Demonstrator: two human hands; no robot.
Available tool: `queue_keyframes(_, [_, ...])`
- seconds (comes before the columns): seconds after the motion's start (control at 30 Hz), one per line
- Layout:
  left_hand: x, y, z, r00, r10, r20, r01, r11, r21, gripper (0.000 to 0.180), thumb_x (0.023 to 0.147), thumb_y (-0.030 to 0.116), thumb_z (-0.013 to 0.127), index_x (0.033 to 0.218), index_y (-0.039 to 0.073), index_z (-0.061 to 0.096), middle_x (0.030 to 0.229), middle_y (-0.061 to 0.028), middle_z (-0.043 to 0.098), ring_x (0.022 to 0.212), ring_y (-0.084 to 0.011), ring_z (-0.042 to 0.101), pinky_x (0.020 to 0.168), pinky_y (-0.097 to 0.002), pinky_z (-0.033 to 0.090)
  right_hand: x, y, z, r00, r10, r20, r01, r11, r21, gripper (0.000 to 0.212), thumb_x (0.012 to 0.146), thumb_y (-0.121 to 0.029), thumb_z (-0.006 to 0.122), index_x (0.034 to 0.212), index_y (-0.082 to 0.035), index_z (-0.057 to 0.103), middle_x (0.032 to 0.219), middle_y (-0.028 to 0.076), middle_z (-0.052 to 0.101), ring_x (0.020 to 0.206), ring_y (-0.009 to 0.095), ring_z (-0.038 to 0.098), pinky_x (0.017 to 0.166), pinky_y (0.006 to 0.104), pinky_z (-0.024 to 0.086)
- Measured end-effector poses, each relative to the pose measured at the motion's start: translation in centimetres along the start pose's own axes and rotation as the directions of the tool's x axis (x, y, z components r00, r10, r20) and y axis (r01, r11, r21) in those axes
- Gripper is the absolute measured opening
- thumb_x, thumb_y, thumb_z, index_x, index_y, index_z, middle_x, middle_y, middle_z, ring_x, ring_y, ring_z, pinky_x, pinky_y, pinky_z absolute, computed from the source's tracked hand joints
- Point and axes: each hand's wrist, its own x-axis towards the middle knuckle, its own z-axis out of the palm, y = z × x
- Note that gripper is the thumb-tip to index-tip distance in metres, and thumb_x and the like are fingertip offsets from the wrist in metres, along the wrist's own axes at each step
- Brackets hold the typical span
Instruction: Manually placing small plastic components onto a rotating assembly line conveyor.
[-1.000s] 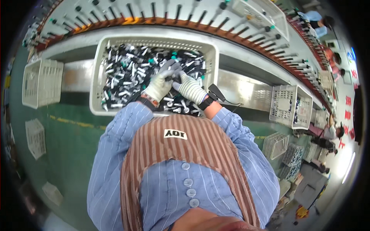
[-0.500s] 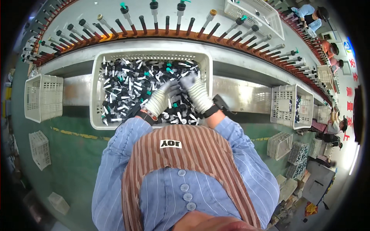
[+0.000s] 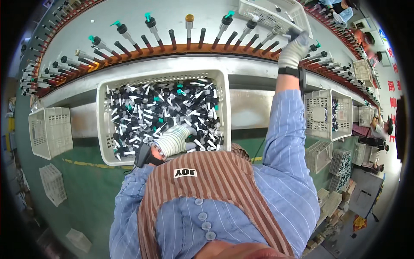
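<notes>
A white slotted basket (image 3: pixel 101 129) in front of me is heaped with black, white and teal pump parts (image 3: pixel 159 108). My left hand (image 3: pixel 172 140), in a white knit glove, lies low in the heap near the basket's front wall; its fingertips are buried among the parts. My right hand (image 3: pixel 293 48), also gloved, is stretched far up and right to the curved row of dark pegs (image 3: pixel 172 39) and pinches a dark pump part (image 3: pixel 292 33) at a peg there. Several pegs carry pump heads with teal, white or yellow tops.
An empty white basket (image 3: pixel 49 129) stands to the left and another basket (image 3: pixel 327 114) holding a few parts to the right. A further basket (image 3: pixel 271 13) sits beyond the pegs. More baskets lie on the green floor (image 3: pixel 86 190). Other people work at the top right.
My right hand has left the basket and reached up right to the peg row. My left hand stayed in the heap, sinking toward its front. The view tilted so more pegs show.
</notes>
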Motion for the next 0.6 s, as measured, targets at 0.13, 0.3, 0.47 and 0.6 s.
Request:
queue_keyframes(0.13, [-0.5, -1.5, 0.7, 0.991, -0.124, 0.048, 0.124, 0.992, 0.012, 0.038, 0.079, 0.030, 0.073, 0.107, 0.004, 0.068, 0.105, -0.0172, 0.065, 0.100, -0.0367, 0.062, 0.089, -0.0444, 0.049, -1.7, 0.3, 6.2, 0.854, 0.109, 0.508, 0.229, 0.798, -0.557, 0.046, 0.099, -0.029, 0.037, 0.079, -0.001, 0.066, 0.074, 0.015, 0.067, 0.076, 0.024, 0.065, 0.072, 0.0351, 0.050])
queue_keyframes(0.3, [0.5, -2.2, -1.0, 0.963, -0.267, -0.029, 0.245, 0.916, -0.318, 0.028, 0.089, 0.029, 0.061, 0.100, 0.004, 0.070, 0.094, -0.0211, 0.069, 0.084, -0.0370, 0.068, 0.077, -0.0425, 0.053, -1.6, 9.0, 5.2, 0.758, 0.204, 0.619, 0.281, 0.755, -0.593, 0.033, 0.100, -0.027, 0.044, 0.104, 0.001, 0.062, 0.102, 0.015, 0.069, 0.086, 0.024, 0.065, 0.080, 0.0377, 0.052])
queue_keyframes(0.47, [-0.4, -5.2, -1.6, 0.840, -0.317, -0.439, 0.132, 0.906, -0.401, 0.023, 0.095, 0.019, 0.059, 0.111, 0.005, 0.068, 0.101, -0.0168, 0.070, 0.081, -0.0234, 0.070, 0.064, -0.0345, 0.056, -5.6, 6.9, 9.4, 0.800, 0.168, 0.576, -0.047, 0.974, -0.220, 0.043, 0.103, -0.038, 0.045, 0.074, -0.010, 0.059, 0.060, 0.002, 0.056, 0.055, 0.014, 0.051, 0.055, 0.0324, 0.042])
queue_keyframes(0.6, [1.7, -5.0, -0.8, 0.961, -0.169, -0.221, 0.122, 0.970, -0.211, 0.062, 0.084, 0.034, 0.073, 0.132, -0.001, 0.053, 0.122, -0.0224, 0.062, 0.111, -0.0347, 0.062, 0.096, -0.0406, 0.049, -6.1, 7.3, 10.5, 0.703, 0.164, 0.692, 0.039, 0.963, -0.268, 0.046, 0.102, -0.042, 0.047, 0.074, -0.008, 0.062, 0.063, 0.003, 0.058, 0.060, 0.015, 0.052, 0.059, 0.0328, 0.042])
